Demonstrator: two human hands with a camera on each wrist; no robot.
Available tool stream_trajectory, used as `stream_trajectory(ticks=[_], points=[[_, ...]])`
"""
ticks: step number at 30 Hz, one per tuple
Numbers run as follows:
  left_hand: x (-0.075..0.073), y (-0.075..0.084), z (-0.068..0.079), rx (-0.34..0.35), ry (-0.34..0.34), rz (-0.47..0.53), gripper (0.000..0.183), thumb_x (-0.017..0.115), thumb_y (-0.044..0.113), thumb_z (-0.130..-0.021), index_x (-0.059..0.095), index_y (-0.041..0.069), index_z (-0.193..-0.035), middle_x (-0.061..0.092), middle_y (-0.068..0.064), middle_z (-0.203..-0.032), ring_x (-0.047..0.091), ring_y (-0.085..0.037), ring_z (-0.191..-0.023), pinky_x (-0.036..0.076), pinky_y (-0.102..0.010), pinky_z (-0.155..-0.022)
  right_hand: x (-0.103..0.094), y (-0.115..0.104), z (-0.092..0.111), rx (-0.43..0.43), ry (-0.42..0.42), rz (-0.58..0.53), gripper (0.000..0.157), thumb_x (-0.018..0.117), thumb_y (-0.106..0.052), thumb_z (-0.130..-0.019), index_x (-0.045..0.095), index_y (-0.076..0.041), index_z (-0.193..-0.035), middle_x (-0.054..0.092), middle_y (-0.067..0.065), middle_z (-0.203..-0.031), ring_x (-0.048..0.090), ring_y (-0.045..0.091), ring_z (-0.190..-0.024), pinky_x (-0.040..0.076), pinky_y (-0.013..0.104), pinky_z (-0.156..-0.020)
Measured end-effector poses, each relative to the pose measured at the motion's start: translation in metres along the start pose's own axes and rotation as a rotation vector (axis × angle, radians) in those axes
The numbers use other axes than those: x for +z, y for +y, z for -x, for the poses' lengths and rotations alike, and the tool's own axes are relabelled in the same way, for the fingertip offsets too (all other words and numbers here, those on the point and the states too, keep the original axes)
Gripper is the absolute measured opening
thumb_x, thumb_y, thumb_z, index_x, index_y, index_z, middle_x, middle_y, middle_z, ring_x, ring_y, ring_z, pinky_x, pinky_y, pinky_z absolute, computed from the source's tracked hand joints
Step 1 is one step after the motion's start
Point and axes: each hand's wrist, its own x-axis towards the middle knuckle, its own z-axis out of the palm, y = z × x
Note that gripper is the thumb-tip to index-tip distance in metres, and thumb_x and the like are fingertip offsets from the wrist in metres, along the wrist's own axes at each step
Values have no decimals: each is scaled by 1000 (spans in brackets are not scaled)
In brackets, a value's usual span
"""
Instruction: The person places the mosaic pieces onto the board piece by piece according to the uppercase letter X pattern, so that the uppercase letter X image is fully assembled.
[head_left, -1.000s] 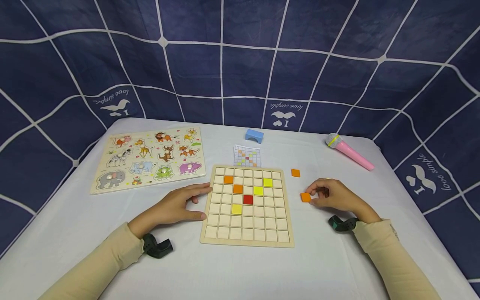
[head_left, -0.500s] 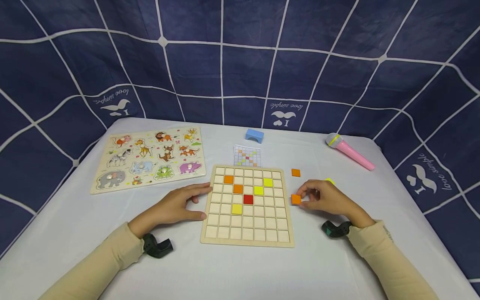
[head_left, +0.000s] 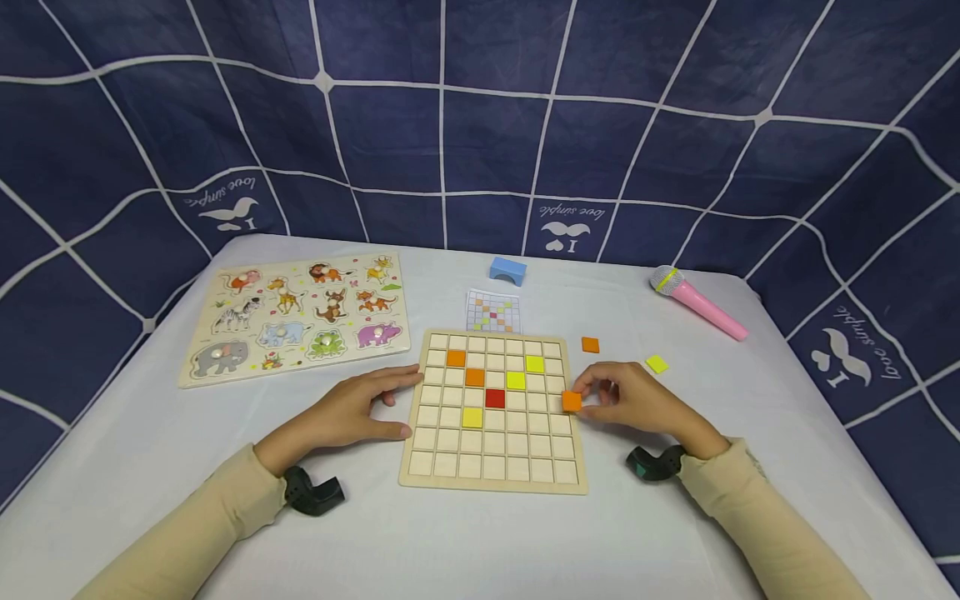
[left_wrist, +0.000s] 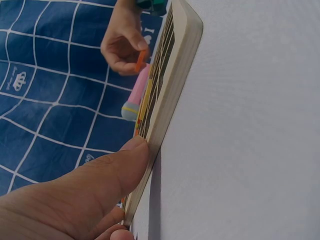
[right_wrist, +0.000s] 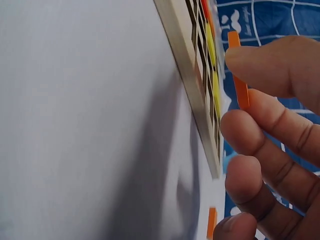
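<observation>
A square wooden grid board (head_left: 492, 468) lies in the middle of the table. Its cells hold two orange tiles, a red tile (head_left: 495, 398) and several yellow ones. My left hand (head_left: 351, 410) touches the board's left edge with thumb and fingertips, fingers fairly straight. Over the right edge of the board, my right hand (head_left: 637, 402) pinches an orange tile (head_left: 572, 402) between thumb and forefinger. The right wrist view shows this tile (right_wrist: 239, 75) edge-on, raised above the table. Another orange tile (head_left: 590, 345) and a yellow tile (head_left: 657, 364) lie on the cloth to the right.
Behind the board lies a printed pattern card (head_left: 492, 312), partly covered by the board's far edge, with a blue arch block (head_left: 507, 271) beyond it. An animal knob puzzle (head_left: 296, 321) lies at the left, a pink toy microphone (head_left: 705, 308) at the back right.
My right hand has moved left with the orange tile, from the cloth to over the board's right edge. This uncovers the loose yellow tile. My left hand stays put.
</observation>
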Motion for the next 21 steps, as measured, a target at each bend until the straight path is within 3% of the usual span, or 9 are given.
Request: stream_trajectory(ticks=[21], points=[[0, -1, 0, 9, 3, 11, 81, 92, 33, -88, 58, 4, -156, 56, -15, -159, 52, -10, -94, 39, -29, -74, 22, -20, -21, -9, -52, -24, 21, 91, -8, -86, 78, -8, -102, 68, -4, -88, 51, 5, -65, 45, 24, -63]])
